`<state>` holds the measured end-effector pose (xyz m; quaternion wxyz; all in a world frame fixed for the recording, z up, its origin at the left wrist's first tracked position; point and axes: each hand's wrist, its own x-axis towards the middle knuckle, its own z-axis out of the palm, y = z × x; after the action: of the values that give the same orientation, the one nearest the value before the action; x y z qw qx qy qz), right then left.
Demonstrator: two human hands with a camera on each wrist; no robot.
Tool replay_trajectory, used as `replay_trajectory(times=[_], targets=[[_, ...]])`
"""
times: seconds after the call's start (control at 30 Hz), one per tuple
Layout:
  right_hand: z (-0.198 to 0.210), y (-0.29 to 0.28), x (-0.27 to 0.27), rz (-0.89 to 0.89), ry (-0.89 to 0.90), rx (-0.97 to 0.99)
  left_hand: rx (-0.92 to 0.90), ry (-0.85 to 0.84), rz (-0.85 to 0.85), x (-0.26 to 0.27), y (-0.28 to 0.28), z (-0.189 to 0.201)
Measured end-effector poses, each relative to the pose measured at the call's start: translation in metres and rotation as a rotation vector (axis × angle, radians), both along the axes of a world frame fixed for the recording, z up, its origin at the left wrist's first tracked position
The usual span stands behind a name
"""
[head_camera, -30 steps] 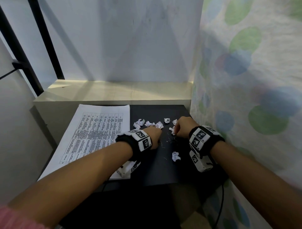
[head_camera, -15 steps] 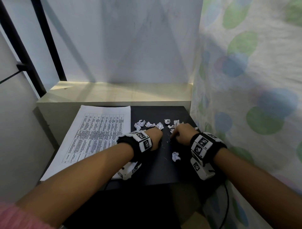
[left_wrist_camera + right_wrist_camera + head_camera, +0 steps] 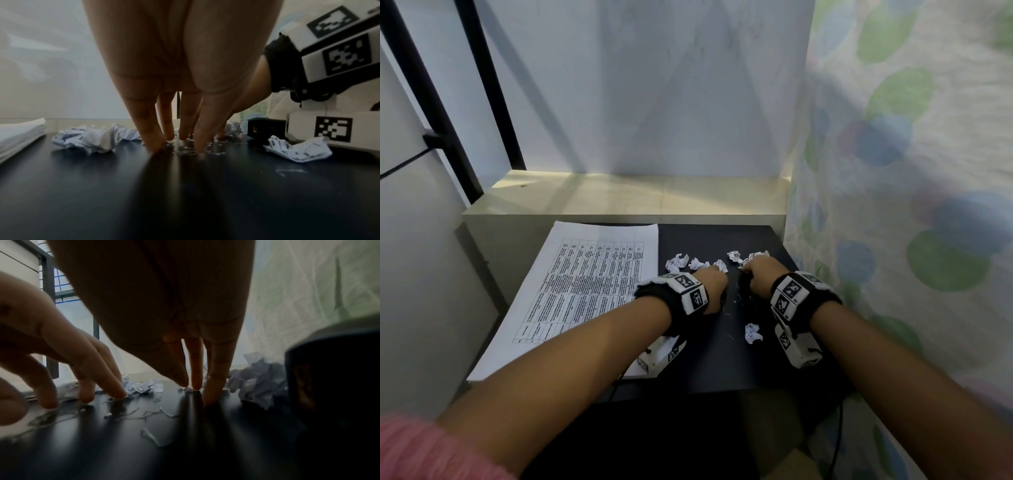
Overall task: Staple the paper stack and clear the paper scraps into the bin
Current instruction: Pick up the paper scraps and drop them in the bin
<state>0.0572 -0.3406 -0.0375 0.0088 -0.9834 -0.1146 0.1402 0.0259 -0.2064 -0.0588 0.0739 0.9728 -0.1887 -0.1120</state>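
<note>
A printed paper stack [image 3: 585, 291] lies on the left of the black table [image 3: 715, 370]; its edge [image 3: 18, 138] shows in the left wrist view. Crumpled paper scraps [image 3: 677, 262] sit in a row behind my hands, and one scrap [image 3: 752, 332] lies nearer me. Loose staples [image 3: 154, 413] are scattered between the hands. My left hand [image 3: 176, 146] stands with straight fingers, their tips touching the table among staples [image 3: 185, 150]. My right hand [image 3: 191, 387] points down beside it, thumb and forefinger tips meeting on a small staple. No bin is in view.
A dark boxy object [image 3: 333, 386] stands close to the right of my right hand; I cannot tell what it is. A dotted curtain [image 3: 893, 205] hangs along the table's right side. A pale ledge [image 3: 637, 195] and wall close off the back.
My right hand has drawn back from the far scraps toward the staples in the middle. The left hand has stayed almost in place.
</note>
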Motion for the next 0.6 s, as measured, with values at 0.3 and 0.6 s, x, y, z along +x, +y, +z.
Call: replay_trajectory(times=[0.3, 0.6], targets=[[0.008, -0.017, -0.004, 0.021, -0.008, 0.184, -0.049, -0.028, 0.059, -0.002, 0.006, 0.009], [0.004, -0.005, 0.000, 0.020, -0.041, 0.226, -0.025, -0.004, 0.067, 0.004, -0.001, 0.016]])
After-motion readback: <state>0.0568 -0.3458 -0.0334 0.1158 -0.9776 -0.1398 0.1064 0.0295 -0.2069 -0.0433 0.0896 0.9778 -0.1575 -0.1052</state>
